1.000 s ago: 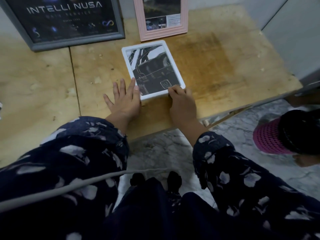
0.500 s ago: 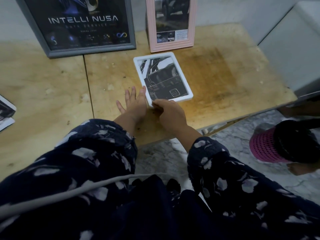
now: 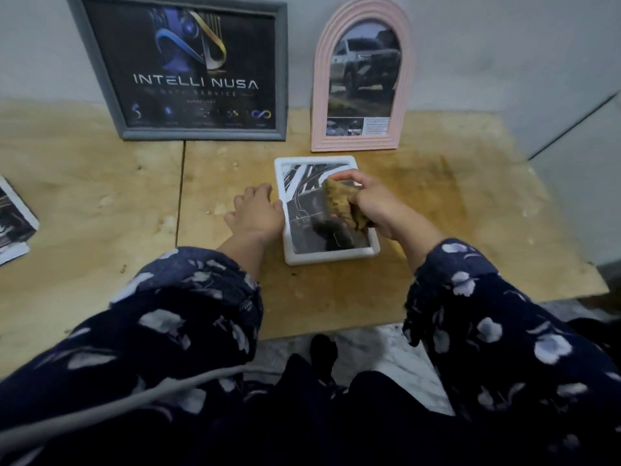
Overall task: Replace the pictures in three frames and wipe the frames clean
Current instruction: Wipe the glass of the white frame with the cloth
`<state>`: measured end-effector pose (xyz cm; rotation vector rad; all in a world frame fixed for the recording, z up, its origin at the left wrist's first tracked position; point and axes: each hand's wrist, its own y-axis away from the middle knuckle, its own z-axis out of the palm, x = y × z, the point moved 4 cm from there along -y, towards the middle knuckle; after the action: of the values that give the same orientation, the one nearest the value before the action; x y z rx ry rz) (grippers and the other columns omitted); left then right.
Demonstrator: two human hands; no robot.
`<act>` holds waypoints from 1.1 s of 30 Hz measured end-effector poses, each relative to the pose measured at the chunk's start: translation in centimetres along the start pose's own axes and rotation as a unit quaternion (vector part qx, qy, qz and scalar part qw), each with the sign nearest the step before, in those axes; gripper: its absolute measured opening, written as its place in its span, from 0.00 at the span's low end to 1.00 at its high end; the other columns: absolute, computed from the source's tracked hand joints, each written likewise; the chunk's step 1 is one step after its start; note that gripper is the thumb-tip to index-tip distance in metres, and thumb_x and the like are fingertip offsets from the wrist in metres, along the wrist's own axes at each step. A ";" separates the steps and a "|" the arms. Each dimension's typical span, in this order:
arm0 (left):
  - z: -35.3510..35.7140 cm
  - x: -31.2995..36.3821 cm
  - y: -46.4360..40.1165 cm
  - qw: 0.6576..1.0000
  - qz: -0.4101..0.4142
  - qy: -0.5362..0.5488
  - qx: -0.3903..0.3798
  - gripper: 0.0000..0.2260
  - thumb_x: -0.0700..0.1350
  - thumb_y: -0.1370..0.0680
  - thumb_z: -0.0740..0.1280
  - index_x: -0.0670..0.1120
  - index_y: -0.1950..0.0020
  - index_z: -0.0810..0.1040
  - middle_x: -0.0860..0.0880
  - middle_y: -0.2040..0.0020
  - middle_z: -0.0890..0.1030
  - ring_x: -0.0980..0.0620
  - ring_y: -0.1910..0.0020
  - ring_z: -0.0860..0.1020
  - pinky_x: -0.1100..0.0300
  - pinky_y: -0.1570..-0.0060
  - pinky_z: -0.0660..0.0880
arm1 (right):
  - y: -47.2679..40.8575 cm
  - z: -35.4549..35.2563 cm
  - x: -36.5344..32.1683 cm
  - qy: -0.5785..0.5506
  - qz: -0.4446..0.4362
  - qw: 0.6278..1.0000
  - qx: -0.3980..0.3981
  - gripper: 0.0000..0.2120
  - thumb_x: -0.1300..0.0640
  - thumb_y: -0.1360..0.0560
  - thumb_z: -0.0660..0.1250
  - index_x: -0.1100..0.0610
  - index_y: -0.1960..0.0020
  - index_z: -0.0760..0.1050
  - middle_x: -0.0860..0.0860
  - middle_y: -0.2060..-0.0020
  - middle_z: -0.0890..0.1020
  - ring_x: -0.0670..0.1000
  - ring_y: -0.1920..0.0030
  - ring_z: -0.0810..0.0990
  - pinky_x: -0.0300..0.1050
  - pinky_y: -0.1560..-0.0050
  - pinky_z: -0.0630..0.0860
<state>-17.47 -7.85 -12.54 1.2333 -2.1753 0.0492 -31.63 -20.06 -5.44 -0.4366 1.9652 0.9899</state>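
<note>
A small white frame [image 3: 297, 257] with a black-and-white picture lies flat on the wooden table [image 3: 420, 210]. My right hand [image 3: 376, 205] grips a crumpled brown cloth [image 3: 339, 200] and holds it on the frame's glass. My left hand [image 3: 257, 211] rests flat on the table with its fingers against the frame's left edge. A grey frame [image 3: 198, 72] with a dark "INTELLI NUSA" poster leans on the wall at the back. Beside it on the right stands a pink arched frame [image 3: 364, 82] with a car photo.
Loose printed pictures [image 3: 13, 223] lie at the table's left edge. The table's front edge drops to a marble floor [image 3: 363, 351] by my knees. A grey wall panel [image 3: 578, 136] stands at the right.
My right hand now holds a brown cloth on the white frame's glass; earlier it was bare at the frame's near edge. My left hand stayed at the frame's left side. The view tilted upward.
</note>
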 end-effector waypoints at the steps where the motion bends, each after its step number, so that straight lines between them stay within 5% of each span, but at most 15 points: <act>1: -0.1 0.4 -0.8 1.000 -0.011 0.008 0.008 0.19 0.50 0.19 0.57 0.51 0.27 0.66 0.46 0.29 0.67 0.44 0.31 0.64 0.48 0.37 0.62 | -1.3 -0.6 -0.7 0.014 -0.001 1.000 -0.003 0.22 0.71 0.21 0.49 0.53 0.39 0.75 0.54 0.58 0.78 0.51 0.66 0.79 0.38 0.76 0.73; 3: 0.0 1.2 -2.0 0.999 -0.029 0.017 0.018 0.18 0.51 0.19 0.57 0.49 0.29 0.69 0.45 0.31 0.69 0.42 0.33 0.67 0.47 0.39 0.65 | -3.9 -1.8 -2.3 0.076 -0.032 0.996 0.016 0.21 0.69 0.23 0.52 0.51 0.42 0.75 0.55 0.58 0.79 0.47 0.69 0.76 0.35 0.79 0.67; 7: 0.5 2.9 -3.4 0.999 -0.039 0.011 0.030 0.17 0.52 0.20 0.61 0.49 0.33 0.73 0.44 0.36 0.70 0.41 0.37 0.71 0.49 0.43 0.71 | -8.8 -2.3 -5.2 0.200 -0.139 0.970 0.008 0.10 0.54 0.22 0.60 0.49 0.46 0.79 0.45 0.49 0.78 0.41 0.57 0.75 0.34 0.63 0.70; 12: 0.4 3.4 -3.5 0.996 -0.066 0.031 0.050 0.17 0.44 0.24 0.66 0.49 0.35 0.76 0.44 0.40 0.73 0.42 0.43 0.76 0.52 0.45 0.73 | -13.1 0.4 -5.6 0.275 -0.204 0.939 -0.026 0.08 0.52 0.24 0.64 0.49 0.56 0.82 0.46 0.56 0.84 0.48 0.53 0.81 0.47 0.46 0.78; 21: 0.6 2.5 -1.8 0.989 -0.119 0.017 0.087 0.16 0.47 0.25 0.67 0.54 0.38 0.78 0.48 0.40 0.75 0.44 0.43 0.76 0.55 0.50 0.71 | -14.3 5.9 -4.3 0.440 -0.311 0.838 -0.085 0.08 0.52 0.24 0.66 0.48 0.48 0.83 0.47 0.49 0.84 0.51 0.47 0.80 0.46 0.46 0.76; 33: 0.7 2.9 -1.5 0.986 -0.144 0.015 0.087 0.17 0.47 0.26 0.66 0.55 0.37 0.76 0.47 0.39 0.76 0.42 0.44 0.77 0.54 0.49 0.72 | -14.6 -1.6 -0.4 0.401 -0.233 0.886 0.011 0.10 0.55 0.23 0.62 0.46 0.49 0.82 0.46 0.49 0.84 0.52 0.48 0.80 0.48 0.48 0.77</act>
<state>-17.73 -11.13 -11.91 1.6244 -1.9803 0.1388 -23.20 -30.38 -11.59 -1.4109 2.3864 0.4906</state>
